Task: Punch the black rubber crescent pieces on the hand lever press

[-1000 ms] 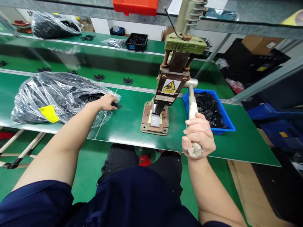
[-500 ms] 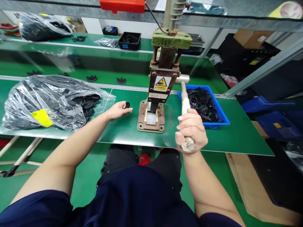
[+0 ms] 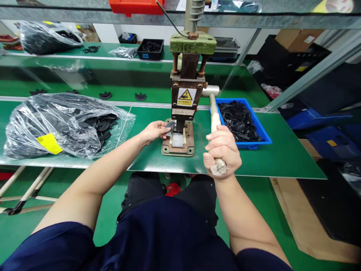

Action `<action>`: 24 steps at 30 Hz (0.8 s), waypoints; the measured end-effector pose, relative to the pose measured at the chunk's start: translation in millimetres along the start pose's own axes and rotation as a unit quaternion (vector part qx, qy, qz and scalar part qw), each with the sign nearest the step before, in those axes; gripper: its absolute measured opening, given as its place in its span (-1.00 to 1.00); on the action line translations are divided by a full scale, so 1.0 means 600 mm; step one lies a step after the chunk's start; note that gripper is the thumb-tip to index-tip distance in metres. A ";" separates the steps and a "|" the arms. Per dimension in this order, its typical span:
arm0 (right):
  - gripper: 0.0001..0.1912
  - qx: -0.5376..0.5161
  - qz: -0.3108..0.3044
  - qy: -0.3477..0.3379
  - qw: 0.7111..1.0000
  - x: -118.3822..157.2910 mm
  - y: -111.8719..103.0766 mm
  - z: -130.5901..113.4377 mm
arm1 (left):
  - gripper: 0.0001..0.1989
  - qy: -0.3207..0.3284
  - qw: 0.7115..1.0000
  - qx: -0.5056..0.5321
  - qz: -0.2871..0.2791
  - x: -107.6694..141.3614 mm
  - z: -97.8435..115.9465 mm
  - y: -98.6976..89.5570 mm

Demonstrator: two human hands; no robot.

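Note:
My left hand (image 3: 155, 131) pinches a curved black part (image 3: 170, 127) at the left side of the hand press (image 3: 184, 90), just beside the pale block (image 3: 177, 140) on its base. Whether the part touches the block is hard to make out. My right hand (image 3: 222, 150) is wrapped round the press lever (image 3: 214, 116), whose lower end is bound in pale tape. Left of the press lies a clear plastic bag (image 3: 64, 124) of similar curved black parts (image 3: 103, 126), its mouth towards my left hand.
A blue tray (image 3: 261, 131) of small black pieces stands right of the lever. Several curved black parts (image 3: 140, 96) lie along the green strip behind. Farther back are a black bin (image 3: 152, 55) and another filled bag (image 3: 47, 37). A metal shelf beam (image 3: 84, 19) crosses overhead.
My left hand has moved right with the black part, from beside the bag to the press base. My right hand still grips the lever. The whole view has shifted slightly.

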State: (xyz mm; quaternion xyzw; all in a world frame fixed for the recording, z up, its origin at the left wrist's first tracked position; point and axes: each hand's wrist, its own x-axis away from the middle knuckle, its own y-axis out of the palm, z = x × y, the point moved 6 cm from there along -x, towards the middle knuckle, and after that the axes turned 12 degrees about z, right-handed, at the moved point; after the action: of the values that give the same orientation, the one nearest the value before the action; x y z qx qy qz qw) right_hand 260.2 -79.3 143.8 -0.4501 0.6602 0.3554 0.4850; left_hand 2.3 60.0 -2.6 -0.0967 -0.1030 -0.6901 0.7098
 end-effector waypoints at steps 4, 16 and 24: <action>-0.80 -0.003 -0.008 -0.009 1.000 -0.001 0.000 0.000 | -0.59 -0.019 0.999 -0.035 -0.017 -0.004 0.003 0.028; -0.75 -0.011 0.034 -0.008 0.999 0.003 0.005 0.000 | -0.67 -0.081 0.980 -0.179 -0.032 -0.020 0.018 0.056; -0.70 0.022 0.037 -0.006 0.999 0.006 0.003 0.002 | -0.60 -0.061 0.986 -0.158 -0.003 -0.011 0.005 0.068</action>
State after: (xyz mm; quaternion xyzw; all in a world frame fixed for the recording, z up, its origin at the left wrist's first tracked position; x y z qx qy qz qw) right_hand 258.6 -78.4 139.7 -0.4126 0.6813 0.3609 0.4852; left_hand 42.7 68.5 -1.1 -0.2490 -0.0356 -0.6924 0.6762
